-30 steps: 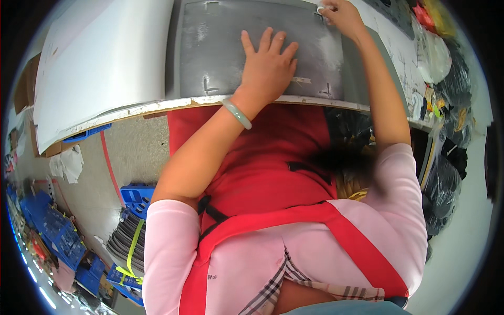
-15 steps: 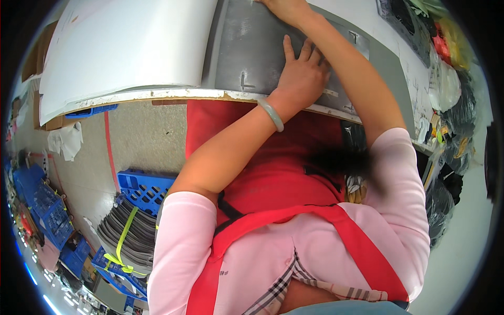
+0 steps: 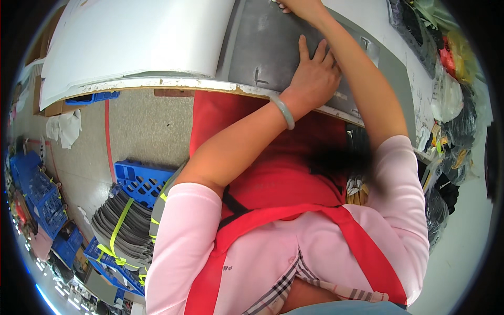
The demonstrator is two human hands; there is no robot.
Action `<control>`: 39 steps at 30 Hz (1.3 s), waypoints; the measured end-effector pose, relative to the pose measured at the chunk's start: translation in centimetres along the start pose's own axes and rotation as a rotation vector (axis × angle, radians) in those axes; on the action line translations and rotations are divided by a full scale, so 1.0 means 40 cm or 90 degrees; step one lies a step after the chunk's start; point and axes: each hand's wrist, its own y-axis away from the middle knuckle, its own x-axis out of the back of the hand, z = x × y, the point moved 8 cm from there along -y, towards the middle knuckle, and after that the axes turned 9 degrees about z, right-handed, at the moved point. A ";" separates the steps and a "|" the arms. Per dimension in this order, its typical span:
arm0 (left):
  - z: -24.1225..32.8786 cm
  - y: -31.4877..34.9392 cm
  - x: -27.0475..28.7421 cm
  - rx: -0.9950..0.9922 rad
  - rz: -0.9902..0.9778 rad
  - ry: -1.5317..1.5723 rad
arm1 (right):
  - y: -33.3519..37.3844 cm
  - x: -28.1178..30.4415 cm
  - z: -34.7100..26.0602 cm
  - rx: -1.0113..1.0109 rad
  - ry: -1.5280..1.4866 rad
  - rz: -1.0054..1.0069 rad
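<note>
Carefully, I'd press the grey sheet (image 3: 273, 52) flat on the white table (image 3: 131, 37), just right of the curved white panel, with steady weight near the table's front edge. My left hand (image 3: 314, 76) lies palm-down on it, fingers (image 3: 303, 46) extended and slightly spread. My right hand (image 3: 302, 6) touches its far edge; its fingers are cropped, so I cannot tell.
</note>
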 end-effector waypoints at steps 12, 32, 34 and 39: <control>-0.008 0.041 -0.034 0.015 0.086 0.101 | 0.306 -0.054 -0.100 -0.011 -0.003 -0.282; -0.014 0.016 -0.046 0.002 -0.044 -0.041 | 0.476 -0.035 -0.176 0.248 0.309 -0.179; 0.000 0.015 -0.046 0.003 -0.061 -0.032 | 0.484 -0.038 -0.181 0.295 0.299 -0.173; -0.002 0.013 -0.032 -0.013 0.045 0.003 | 0.484 -0.072 -0.187 0.353 0.384 -0.240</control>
